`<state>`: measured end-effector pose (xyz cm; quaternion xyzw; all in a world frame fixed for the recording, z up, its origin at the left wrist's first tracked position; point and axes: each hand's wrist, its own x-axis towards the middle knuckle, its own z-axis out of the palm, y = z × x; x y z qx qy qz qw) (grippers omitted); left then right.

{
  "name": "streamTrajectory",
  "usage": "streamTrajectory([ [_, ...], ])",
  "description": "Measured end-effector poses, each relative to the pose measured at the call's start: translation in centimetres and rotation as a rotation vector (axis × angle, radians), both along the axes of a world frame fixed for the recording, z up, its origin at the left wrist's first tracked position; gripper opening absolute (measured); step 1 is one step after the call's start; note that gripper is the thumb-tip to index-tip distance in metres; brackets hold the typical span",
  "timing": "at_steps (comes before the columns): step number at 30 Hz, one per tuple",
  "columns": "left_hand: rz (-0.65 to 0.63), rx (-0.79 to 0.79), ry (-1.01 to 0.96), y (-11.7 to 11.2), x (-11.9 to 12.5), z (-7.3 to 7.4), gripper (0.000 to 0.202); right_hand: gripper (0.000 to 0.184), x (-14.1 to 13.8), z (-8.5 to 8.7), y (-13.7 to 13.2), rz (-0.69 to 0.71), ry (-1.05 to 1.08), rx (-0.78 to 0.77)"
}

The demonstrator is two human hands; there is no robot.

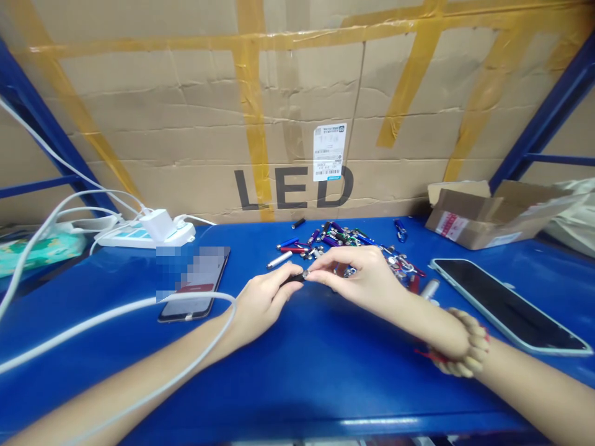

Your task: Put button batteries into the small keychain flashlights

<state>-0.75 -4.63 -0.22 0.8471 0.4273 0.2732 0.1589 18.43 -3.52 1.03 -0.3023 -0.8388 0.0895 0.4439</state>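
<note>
In front of the pile, my left hand (266, 298) is closed around a small black tube (294, 279), which looks like the body of a mini flashlight. Thumb and forefinger of my right hand (356, 272) pinch a tiny silvery piece (305, 275) at the tube's right end; its exact kind is too small to tell. Behind both hands lies a loose pile of small coloured metal tubes and shiny parts (341, 235), partly hidden by my right hand. A white tube (279, 259) and a black tube (299, 223) lie at its left side.
A phone (198, 282) lies left, with a white cable (139, 302) looping over my left forearm. Another phone (506, 303) lies right. A power strip (134, 234) with a charger stands back left, an open carton (488, 214) back right. A large cardboard box (195, 124) walls off the blue table (325, 384).
</note>
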Motion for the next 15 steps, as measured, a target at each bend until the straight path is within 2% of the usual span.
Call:
streamTrajectory([
  [4, -0.058, 0.115, 0.026, 0.1, -0.2, -0.2, 0.026, 0.019, 0.9, 0.7, 0.0, 0.038, -0.276, 0.151],
  [8, -0.156, 0.210, 0.062, 0.1, -0.4, -0.5, 0.027, 0.031, 1.1, 0.3, -0.2, 0.048, -0.446, 0.221],
  [12, -0.203, 0.279, 0.193, 0.0, -0.5, -0.4, 0.029, 0.031, 0.6, -0.8, -0.3, 0.066, -0.496, 0.153],
  [15, -0.198, 0.313, 0.228, 0.0, -0.7, -0.4, 0.029, 0.029, 0.2, -1.2, -0.3, 0.116, -0.385, 0.020],
])
